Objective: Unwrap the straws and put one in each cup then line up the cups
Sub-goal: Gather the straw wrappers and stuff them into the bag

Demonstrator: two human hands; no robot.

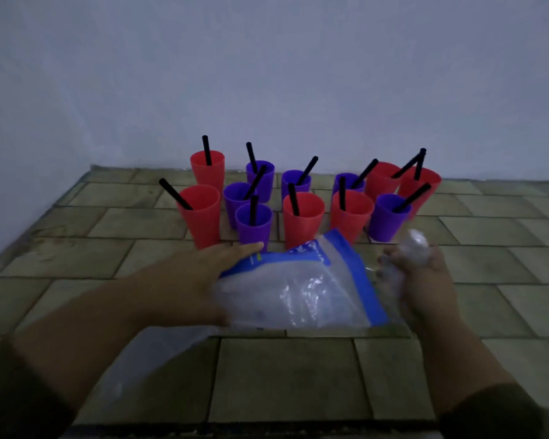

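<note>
Eleven cups stand bunched on the tiled floor near the pale wall, each with a black straw leaning in it; five are red and six purple. They sit in two loose rows, not in a line. At the far left a red cup stands behind another red cup, whose straw tilts out to the left. Nearest the hands, a purple cup stands just left of a red cup. At the right end, a purple cup sits in front of two red ones that touch each other.

From the head view, the left hand lies flat with fingers stretched forward, pressing on the left edge of a clear plastic bag with blue borders; it does not close around anything. The bag rests on the floor just in front of the cups. The right hand is closed in a fist around a crumpled wad of clear wrappers, which pokes out above the knuckles, just beside the bag's right edge. Dark sleeves cover both forearms near the bottom corners.
</note>
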